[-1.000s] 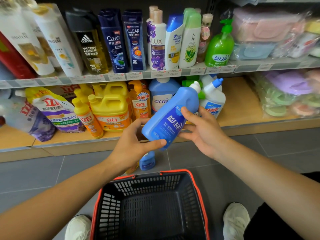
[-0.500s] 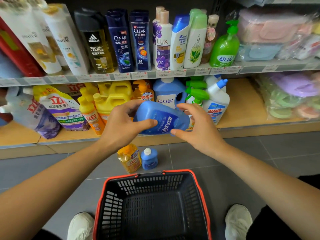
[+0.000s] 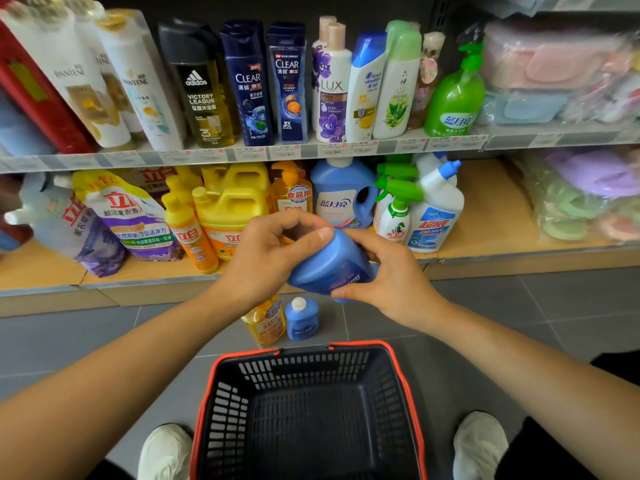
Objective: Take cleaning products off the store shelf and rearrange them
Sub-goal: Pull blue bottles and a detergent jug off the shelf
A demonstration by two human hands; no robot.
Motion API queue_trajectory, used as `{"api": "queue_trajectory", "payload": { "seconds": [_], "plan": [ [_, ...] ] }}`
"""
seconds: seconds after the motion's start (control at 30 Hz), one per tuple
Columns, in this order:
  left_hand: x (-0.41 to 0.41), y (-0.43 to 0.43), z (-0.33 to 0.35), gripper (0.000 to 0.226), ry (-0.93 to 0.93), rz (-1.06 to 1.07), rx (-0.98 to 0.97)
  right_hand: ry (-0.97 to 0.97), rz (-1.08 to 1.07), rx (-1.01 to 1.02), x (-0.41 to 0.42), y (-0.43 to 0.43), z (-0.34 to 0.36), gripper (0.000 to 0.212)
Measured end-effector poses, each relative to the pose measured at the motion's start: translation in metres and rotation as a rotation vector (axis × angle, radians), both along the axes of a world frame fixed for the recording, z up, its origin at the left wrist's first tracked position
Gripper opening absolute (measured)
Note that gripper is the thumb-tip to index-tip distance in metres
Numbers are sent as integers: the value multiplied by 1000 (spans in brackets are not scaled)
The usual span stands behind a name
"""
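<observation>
A shop aisle stocked with toiletries and household cleaners.

Across the upper half of the frame, the upper shelf (image 3: 381, 147) has a strip of printed price labels (image 3: 284, 151) along its front edge. On it, shampoo and body-wash bottles (image 3: 249, 84) of several brands stand side by side, fronts facing out. The lower shelf (image 3: 485, 209) holds yellow detergent jugs (image 3: 232, 209), refill pouches (image 3: 131, 216) and spray bottles (image 3: 398, 209), with repeats of the same product lined up behind one another. At the right edge, packs wrapped in clear plastic (image 3: 554, 60) are stacked on both tiers. At the lower middle, a black shopping basket (image 3: 304, 351) with a red rim sits on the grey tiled floor (image 3: 519, 306).
</observation>
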State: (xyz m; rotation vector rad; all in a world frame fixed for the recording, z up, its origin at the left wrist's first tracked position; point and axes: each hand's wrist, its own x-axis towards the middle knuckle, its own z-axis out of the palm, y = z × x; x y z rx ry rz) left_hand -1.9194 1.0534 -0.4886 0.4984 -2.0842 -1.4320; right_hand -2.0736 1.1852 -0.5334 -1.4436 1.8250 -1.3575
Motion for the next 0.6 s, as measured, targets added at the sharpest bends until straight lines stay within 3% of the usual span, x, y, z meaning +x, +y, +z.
{"api": "queue_trajectory", "payload": {
  "seconds": [0.13,0.27,0.4,0.6],
  "plan": [
    [6,0,1,24,4,-35,-21,-24,-30,-2,0,-1,1,74],
    [13,-1,1,35,-5,-79,-173,-71,-54,-6,-3,-3,2,72],
    [16,-1,0,38,7,-114,-286,-151,-72,-5,-4,-4,3,67],
    [16,0,-2,35,96,12,-233,-195,-53,28,-4,-1,7,64]
  ]
}}
